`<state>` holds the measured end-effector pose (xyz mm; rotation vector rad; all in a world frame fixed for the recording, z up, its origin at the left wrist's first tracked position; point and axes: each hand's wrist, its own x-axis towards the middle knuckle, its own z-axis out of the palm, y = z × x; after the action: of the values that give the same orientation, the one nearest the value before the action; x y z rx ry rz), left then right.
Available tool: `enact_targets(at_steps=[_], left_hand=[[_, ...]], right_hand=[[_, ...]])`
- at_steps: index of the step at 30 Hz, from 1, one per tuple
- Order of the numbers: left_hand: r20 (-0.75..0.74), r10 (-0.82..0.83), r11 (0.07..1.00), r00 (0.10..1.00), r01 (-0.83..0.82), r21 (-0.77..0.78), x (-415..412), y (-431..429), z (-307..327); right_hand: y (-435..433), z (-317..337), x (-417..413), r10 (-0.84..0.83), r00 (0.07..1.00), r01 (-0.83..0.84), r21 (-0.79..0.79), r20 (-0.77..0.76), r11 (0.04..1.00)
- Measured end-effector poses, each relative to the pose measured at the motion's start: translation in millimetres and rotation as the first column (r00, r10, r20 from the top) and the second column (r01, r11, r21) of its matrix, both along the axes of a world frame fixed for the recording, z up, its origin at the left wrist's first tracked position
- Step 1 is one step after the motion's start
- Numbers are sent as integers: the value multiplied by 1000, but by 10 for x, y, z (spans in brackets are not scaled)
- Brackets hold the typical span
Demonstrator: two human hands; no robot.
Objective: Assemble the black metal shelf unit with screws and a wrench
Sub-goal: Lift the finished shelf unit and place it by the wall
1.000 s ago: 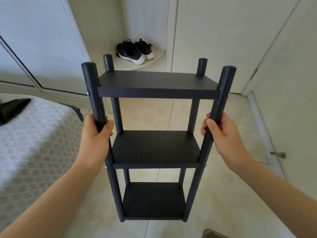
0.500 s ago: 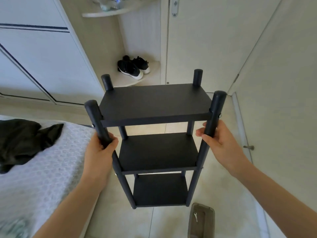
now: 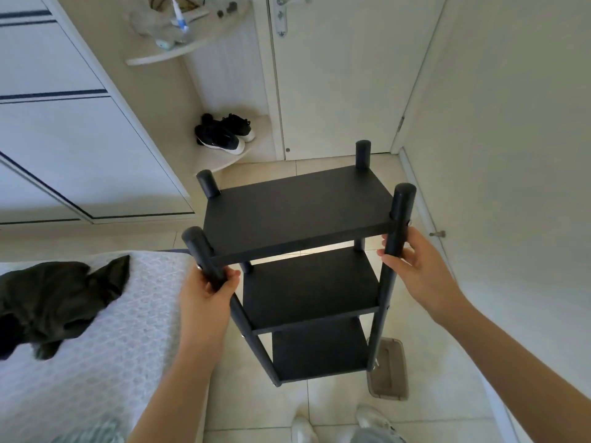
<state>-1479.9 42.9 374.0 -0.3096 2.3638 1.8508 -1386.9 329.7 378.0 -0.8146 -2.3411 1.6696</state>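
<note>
Between our two hands is the black shelf unit (image 3: pixel 310 289), upright, with three boards. Our left hand (image 3: pixel 204 292) wraps tight around the near left post (image 3: pixel 200 251), just under the top board (image 3: pixel 297 206). Our right hand (image 3: pixel 415 266) wraps around the near right post (image 3: pixel 399 212). Below our right hand lies a brown tray (image 3: pixel 388 369).

1. On your left, the bed (image 3: pixel 96 362) has a white patterned cover. A dark garment (image 3: pixel 54 302) lies crumpled on it near the far edge.
2. Below you, the pale tiled floor (image 3: pixel 256 407) carries a brownish see-through tray (image 3: pixel 388 378). Your two white shoes (image 3: pixel 303 430) stand on the tiles nearer to you than the tray.
3. In the far corner, a low corner shelf (image 3: pixel 208 161) holds a pair of black sneakers (image 3: pixel 224 135), touching side by side.
4. Above it, a high corner shelf (image 3: pixel 153 57) bears a clear bag (image 3: pixel 150 20) and a toothbrush (image 3: pixel 179 14).
</note>
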Motion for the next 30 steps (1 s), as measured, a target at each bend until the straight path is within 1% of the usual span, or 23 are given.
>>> enact_targets(at_steps=[4, 10, 16, 20, 25, 30], left_hand=[[-33, -46, 998, 998, 45, -32, -197, 166, 56], [-23, -117, 993, 993, 118, 17, -667, 644, 92], [-31, -199, 979, 980, 200, 27, -1175, 1401, 115], [-17, -208, 974, 978, 209, 90, -1519, 1953, 157], [-32, -275, 955, 961, 276, 105, -1942, 2635, 155], [9, -370, 923, 929, 367, 117, -2373, 3287, 96]], right_hand=[[61, 48, -32, -62, 998, 62, -11, -10, 998], [402, 100, -275, -173, 985, 171, -42, -25, 984], [1009, 99, -630, -240, 971, 239, -44, -6, 970], [1476, 102, -871, -300, 954, 300, -60, 18, 952], [2003, 102, -1122, -386, 922, 387, -94, 31, 917], [2399, 28, -1303, -494, 867, 498, -124, 61, 858]])
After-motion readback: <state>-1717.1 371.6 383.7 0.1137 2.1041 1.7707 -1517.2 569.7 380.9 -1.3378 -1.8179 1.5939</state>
